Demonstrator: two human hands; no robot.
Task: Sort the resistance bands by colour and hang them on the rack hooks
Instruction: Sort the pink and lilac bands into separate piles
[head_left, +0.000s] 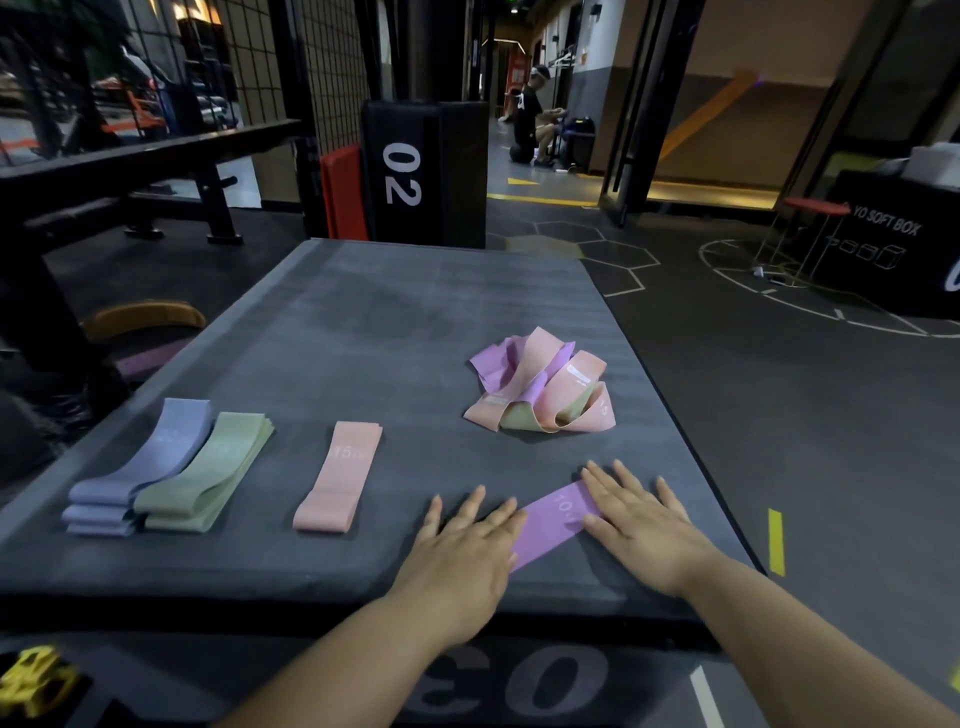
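- Risk of the purple band (553, 522) curling or twisting back once freed, being springy fabric held flat only by pressure at both ends.
- Risk of mixing colours: lying alone and slantwise near the front edge of the surface (389, 322), right of the single pink band (337, 475), with more purple caught in the tangled pile (540, 389) behind; easy to drag pink loops along when pulling from that knot.
- Risk of slipping off the near rim, given that closeness and a careless sweep.
- At far left, the blue stack (137, 467) touching the green stack (205, 475); liable to be nudged out of order by a reach across.
- No rack hooks in view; hanging not yet begun.
- Left hand (467, 540): palm down, fingers straight and spread, covering the band's near-left end; grip released, nothing clasped.
- Right hand (644, 525): palm down, fingers straight, pressing the band's far-right end; grip likewise released, flat pressure only.
- Both forearms reaching forward from the bottom of the view, wrists low over the front rim.
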